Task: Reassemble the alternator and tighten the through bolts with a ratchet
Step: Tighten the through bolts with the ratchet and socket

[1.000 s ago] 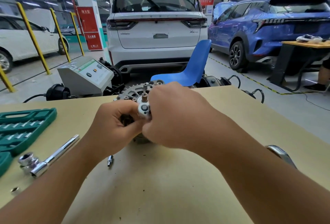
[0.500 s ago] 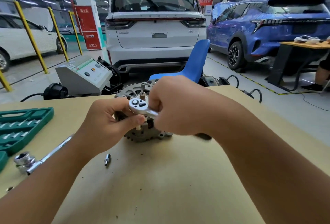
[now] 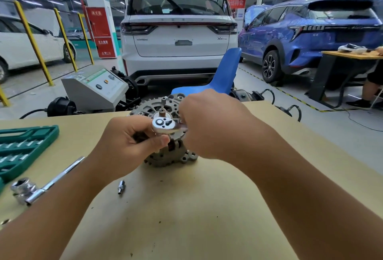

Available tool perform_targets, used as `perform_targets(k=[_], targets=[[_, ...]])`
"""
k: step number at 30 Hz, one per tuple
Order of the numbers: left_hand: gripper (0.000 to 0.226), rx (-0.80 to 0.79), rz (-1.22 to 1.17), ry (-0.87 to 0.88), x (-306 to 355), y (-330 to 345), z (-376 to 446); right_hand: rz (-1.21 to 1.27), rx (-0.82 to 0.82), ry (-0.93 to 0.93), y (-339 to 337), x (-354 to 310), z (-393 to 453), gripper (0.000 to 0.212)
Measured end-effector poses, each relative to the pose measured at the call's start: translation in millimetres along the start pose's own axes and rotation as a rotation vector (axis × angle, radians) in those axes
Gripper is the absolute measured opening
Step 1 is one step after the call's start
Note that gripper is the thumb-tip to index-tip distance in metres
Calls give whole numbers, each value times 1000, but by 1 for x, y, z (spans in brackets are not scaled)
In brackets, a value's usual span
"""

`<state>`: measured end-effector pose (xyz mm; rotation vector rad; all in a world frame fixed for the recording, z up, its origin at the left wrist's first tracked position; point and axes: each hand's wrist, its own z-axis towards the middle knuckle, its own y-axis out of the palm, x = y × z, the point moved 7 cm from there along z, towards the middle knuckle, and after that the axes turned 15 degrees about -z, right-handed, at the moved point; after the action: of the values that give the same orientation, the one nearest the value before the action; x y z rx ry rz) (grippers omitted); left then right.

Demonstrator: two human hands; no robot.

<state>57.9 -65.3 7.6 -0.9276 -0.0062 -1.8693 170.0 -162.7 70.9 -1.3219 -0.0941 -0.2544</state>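
A grey metal alternator (image 3: 165,156) stands on the tan table (image 3: 186,208), its finned top and centre shaft towards the camera. A chrome ratchet head (image 3: 163,125) sits over its near left edge. My right hand (image 3: 215,127) grips the ratchet's handle, which is hidden inside the fist. My left hand (image 3: 132,146) is curled round the socket stem just under the ratchet head, thumb and fingers pinching it. Most of the alternator's left side is hidden behind my left hand.
A loose small bolt (image 3: 121,186) lies on the table in front of the alternator. A second chrome bar with a large socket (image 3: 41,187) lies at the left, beside a green socket case (image 3: 22,148). A blue chair (image 3: 226,75), a grey machine (image 3: 93,88) and parked cars stand behind the table.
The ratchet handle has swung from pointing towards me round to the right, my right hand moving with it. More of the alternator's lower body now shows between my hands.
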Motion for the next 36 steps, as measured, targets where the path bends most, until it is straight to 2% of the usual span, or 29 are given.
perform_targets(k=[4, 7, 10, 13, 15, 17, 19, 21, 23, 26, 28, 30, 32, 34, 36], targets=[[16, 29, -39, 41, 8, -2, -3, 16, -149, -229, 1, -31, -8, 33], [14, 11, -13, 8, 3, -5, -1, 60, -124, -104, 4, -10, 0, 10], [20, 2, 38, 0, -1, -5, 1, -53, -24, 16, 3, 9, 3, 18], [18, 15, 14, 25, 3, -4, -1, 20, -198, -117, 13, -11, -2, 4], [14, 19, 1, 35, 5, -4, -4, 161, -313, -131, 17, -21, -4, 28], [11, 39, -15, -1, 1, -6, -3, 176, -271, -91, 13, -17, -1, 26], [17, 8, -29, -37, -4, -5, -1, 21, -112, -21, 7, -4, 3, 17], [21, -41, -20, -29, -3, -2, -1, -90, -4, 38, 1, 1, 0, 22], [21, -50, -20, -14, 0, -1, -1, -88, -40, -18, 2, -8, -3, 34], [13, -45, -56, 11, 4, -6, -5, -42, -208, -202, 6, -31, -7, 40], [19, -28, -51, -16, -1, -11, -4, 26, -189, -177, 4, -29, -6, 30], [24, -22, -68, -42, -6, -13, -3, 11, -76, -72, 2, -14, -1, 16], [20, -30, -79, -50, -7, -10, -2, -72, -5, 6, 3, -1, 2, 22], [17, -44, -65, -54, -5, -6, -2, -81, -13, -5, 4, -2, 2, 19], [9, -65, -55, -42, -2, -5, -3, -38, -132, -101, 14, -13, 0, 11]])
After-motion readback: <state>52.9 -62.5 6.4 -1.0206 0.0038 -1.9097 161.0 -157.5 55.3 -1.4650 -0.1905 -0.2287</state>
